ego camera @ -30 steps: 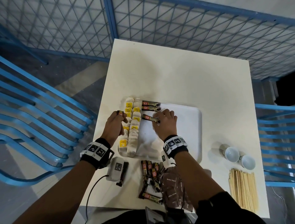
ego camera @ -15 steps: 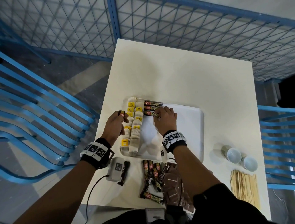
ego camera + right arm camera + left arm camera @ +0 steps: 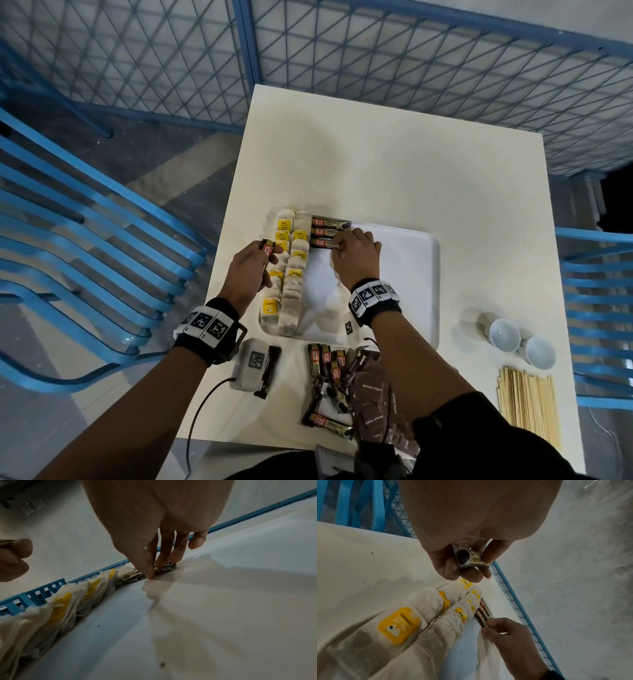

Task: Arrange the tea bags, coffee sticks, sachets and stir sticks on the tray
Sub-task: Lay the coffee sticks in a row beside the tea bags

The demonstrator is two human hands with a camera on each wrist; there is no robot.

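White square table [image 3: 394, 164] sits w/ blue mesh fencing behind and blue slatted chairs [image 3: 85, 257] on both sides. White tray [image 3: 411, 291] lies near the front-middle of the table. Tea bags [image 3: 291, 274] w/ yellow tags fill two overlapping rows along the tray's left edge. Just right of them, at the tray's far-left corner, three coffee sticks [image 3: 330, 232] lie side by side, long axis across the tray.

Right hand [image 3: 356, 260] is over the tray; thumb and forefinger tips pinch the nearest of the three placed sticks at its right end, other fingers [image 3: 178, 553] stretched beside. Left hand [image 3: 248, 270] hovers over the tea-bag rows, fingers curled round a held coffee stick [image 3: 268, 248] w/ its red end poking up; left wrist view shows the stick's other end inside the curled fingers.

Loose coffee sticks [image 3: 325, 377] lie in a heap on the table just in front of the tray, w/ brown sugar sachets [image 3: 373, 401] beside them under the right forearm. Stir sticks [image 3: 527, 401] lie in a flat bundle near the front-right corner, well apart from the tray. Two white cups [image 3: 520, 346] sit just behind them. Small white box w/ marker and cable [image 3: 251, 363] sits left of the loose sticks.
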